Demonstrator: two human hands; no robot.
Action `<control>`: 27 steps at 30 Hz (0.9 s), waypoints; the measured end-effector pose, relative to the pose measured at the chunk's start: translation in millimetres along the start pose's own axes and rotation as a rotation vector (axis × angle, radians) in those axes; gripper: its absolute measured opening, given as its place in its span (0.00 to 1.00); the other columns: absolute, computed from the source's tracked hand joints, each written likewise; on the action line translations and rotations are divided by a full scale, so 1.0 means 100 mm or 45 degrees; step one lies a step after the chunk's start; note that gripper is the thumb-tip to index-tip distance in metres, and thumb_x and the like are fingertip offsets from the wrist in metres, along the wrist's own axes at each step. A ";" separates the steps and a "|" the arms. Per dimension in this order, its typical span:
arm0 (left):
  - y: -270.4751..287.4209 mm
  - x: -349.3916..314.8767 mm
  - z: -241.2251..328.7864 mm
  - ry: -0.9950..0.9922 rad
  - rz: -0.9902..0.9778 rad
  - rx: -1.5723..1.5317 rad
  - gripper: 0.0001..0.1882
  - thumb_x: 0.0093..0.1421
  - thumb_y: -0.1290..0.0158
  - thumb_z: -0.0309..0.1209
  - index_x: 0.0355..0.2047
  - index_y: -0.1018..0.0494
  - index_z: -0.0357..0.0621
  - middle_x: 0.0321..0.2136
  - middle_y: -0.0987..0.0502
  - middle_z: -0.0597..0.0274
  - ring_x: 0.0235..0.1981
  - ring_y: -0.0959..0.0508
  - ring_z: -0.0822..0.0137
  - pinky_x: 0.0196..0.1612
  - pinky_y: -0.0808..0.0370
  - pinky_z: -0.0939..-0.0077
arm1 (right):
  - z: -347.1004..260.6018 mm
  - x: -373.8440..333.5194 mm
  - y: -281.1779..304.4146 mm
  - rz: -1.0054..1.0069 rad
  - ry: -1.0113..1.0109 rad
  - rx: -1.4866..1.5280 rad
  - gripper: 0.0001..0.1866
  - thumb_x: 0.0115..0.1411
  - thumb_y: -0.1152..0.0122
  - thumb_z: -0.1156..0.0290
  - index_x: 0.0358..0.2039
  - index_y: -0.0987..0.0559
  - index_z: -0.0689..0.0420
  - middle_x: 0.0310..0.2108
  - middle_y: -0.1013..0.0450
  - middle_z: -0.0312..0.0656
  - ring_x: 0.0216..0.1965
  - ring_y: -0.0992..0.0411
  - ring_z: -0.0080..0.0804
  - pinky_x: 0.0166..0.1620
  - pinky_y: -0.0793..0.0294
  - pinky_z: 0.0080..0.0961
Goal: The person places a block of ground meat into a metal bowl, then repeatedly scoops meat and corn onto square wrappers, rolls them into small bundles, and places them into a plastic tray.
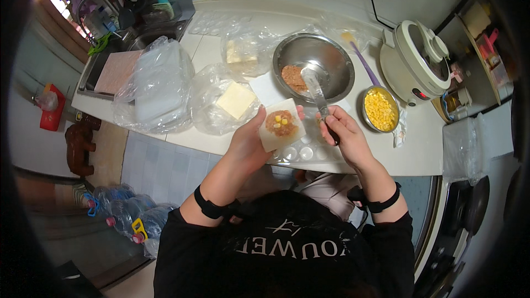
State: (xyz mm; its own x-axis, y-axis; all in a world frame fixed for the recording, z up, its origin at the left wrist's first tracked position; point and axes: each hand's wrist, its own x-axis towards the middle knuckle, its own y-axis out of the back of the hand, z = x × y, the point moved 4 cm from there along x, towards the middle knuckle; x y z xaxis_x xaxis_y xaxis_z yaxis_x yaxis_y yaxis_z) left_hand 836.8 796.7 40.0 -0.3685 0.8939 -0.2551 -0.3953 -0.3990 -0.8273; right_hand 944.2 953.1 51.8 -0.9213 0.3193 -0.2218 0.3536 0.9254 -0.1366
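My left hand (253,135) holds a square dumpling wrapper (270,142) on its fingers. A round patch of minced meat (281,127) with a few yellow corn kernels lies in the middle of it. The fingers of my right hand (346,133) are closed round the dark handle of a flat metal knife (317,91), whose broad, smeared end reaches over the near rim of a steel bowl (338,66). More minced meat (293,78) sits in the left part of that bowl. To the left, a stack of square wrappers (236,100) rests on a plastic bag.
A small bowl of corn (380,109) with a purple-handled spoon stands right of the steel bowl, before a white cooker (414,66). A clear moulded tray (306,153) lies at the counter's front edge. Bagged plastic boxes (163,85) stand by the sink (154,36).
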 end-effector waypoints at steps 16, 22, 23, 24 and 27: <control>0.12 -0.04 -0.13 0.320 0.021 0.157 0.27 0.69 0.63 0.46 0.60 0.41 0.38 0.54 0.31 0.54 0.56 0.30 0.60 0.58 0.34 0.62 | 0.09 0.13 -0.19 0.046 -0.008 -0.105 0.09 0.60 0.38 0.70 0.39 0.24 0.60 0.28 0.28 0.29 0.27 0.34 0.11 0.33 0.35 0.12; 0.07 0.03 -0.16 0.059 0.089 -0.084 0.29 0.71 0.73 0.47 0.63 0.48 0.40 0.59 0.37 0.54 0.60 0.36 0.59 0.63 0.41 0.62 | 0.07 0.10 -0.32 0.051 0.168 -0.223 0.09 0.61 0.39 0.70 0.38 0.23 0.60 0.26 0.30 0.26 0.27 0.38 0.10 0.31 0.37 0.12; 0.06 0.04 -0.16 0.032 0.088 -0.106 0.28 0.71 0.72 0.47 0.63 0.47 0.42 0.58 0.36 0.54 0.60 0.36 0.59 0.63 0.41 0.61 | 0.06 0.09 -0.35 0.044 0.176 -0.237 0.09 0.61 0.39 0.70 0.38 0.23 0.61 0.27 0.30 0.28 0.27 0.38 0.10 0.31 0.37 0.12; 0.05 0.05 -0.16 0.004 0.088 -0.128 0.27 0.71 0.71 0.47 0.63 0.46 0.45 0.58 0.35 0.54 0.60 0.35 0.59 0.63 0.41 0.60 | 0.05 0.07 -0.37 0.044 0.176 -0.277 0.09 0.61 0.39 0.71 0.38 0.23 0.62 0.28 0.29 0.29 0.27 0.38 0.11 0.31 0.37 0.12; 0.01 0.08 -0.14 -0.062 0.040 -0.131 0.27 0.71 0.71 0.46 0.63 0.47 0.44 0.58 0.36 0.52 0.60 0.36 0.56 0.63 0.41 0.58 | -0.01 0.03 -0.47 0.035 0.297 -0.434 0.08 0.60 0.39 0.73 0.39 0.23 0.61 0.29 0.31 0.29 0.30 0.36 0.14 0.35 0.35 0.15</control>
State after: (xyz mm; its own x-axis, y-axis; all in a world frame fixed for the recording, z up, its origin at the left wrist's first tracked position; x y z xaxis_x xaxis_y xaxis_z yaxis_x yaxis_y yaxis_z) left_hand 845.0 806.3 30.0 -0.4209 0.8693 -0.2593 -0.2956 -0.4016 -0.8668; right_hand 924.2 910.6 58.5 -0.9382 0.3461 0.0094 0.3407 0.9181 0.2023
